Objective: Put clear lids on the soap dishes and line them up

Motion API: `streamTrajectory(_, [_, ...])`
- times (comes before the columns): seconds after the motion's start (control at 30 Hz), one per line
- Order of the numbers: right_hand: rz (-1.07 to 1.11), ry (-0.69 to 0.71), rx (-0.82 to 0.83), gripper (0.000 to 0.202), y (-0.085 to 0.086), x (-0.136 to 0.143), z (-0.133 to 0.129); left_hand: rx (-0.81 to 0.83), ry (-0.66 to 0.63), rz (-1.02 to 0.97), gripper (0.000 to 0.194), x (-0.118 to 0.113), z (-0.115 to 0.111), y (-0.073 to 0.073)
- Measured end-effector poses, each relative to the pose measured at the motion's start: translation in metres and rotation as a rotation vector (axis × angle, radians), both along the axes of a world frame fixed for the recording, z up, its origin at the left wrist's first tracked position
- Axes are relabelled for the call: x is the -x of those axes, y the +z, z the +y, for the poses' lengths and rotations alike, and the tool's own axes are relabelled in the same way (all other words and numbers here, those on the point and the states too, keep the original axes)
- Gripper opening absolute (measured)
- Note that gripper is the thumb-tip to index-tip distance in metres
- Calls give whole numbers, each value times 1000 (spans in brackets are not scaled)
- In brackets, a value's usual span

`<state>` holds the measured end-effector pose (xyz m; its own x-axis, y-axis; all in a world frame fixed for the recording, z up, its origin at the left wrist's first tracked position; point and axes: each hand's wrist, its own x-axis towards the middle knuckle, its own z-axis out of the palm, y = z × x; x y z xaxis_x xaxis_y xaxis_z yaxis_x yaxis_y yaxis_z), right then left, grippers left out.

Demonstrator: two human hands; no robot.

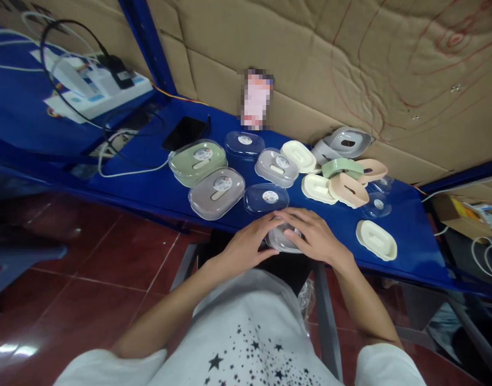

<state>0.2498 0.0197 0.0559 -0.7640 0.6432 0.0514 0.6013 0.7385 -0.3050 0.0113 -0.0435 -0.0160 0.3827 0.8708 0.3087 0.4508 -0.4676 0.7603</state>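
Both of my hands are round a grey oval box with a clear lid (pixel 284 238) at the front edge of the blue table. My left hand (pixel 250 241) grips its left side, thumb low and fingers over the top. Across its upper right lies my right hand (pixel 314 233), with its fingers over the lid. Just behind is a clear lid with a round label (pixel 266 199). Lidded boxes stand to the left: a grey one (pixel 208 206) and a green one (pixel 189 166). Another lidded grey box (pixel 276 174) sits farther back.
Cream, peach, green and grey parts (pixel 342 169) are piled at the back right. A cream tray (pixel 377 241) lies near the right front. A black phone (pixel 185 133) and a power strip (pixel 97 96) with cables are at the left. Cardboard (pixel 302 64) lines the back.
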Motion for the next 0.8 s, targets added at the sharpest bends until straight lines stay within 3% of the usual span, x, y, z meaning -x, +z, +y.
streamTrajectory(0.1, [-10, -4, 32, 49, 1, 3, -2, 65, -12, -35, 91, 1, 0, 3])
streamTrajectory(0.3, [-64, -78, -33, 49, -1, 9, -7, 109, 0, -54, 95, 0, 0, 7])
streamTrajectory(0.5, [8, 87, -90, 44, -5, 4, -1, 97, 11, -59, 93, -1, -1, 7])
streamTrajectory(0.8, [-91, -44, -49, 45, 2, 17, -5, 61, 1, -57, 96, 1, -1, 3])
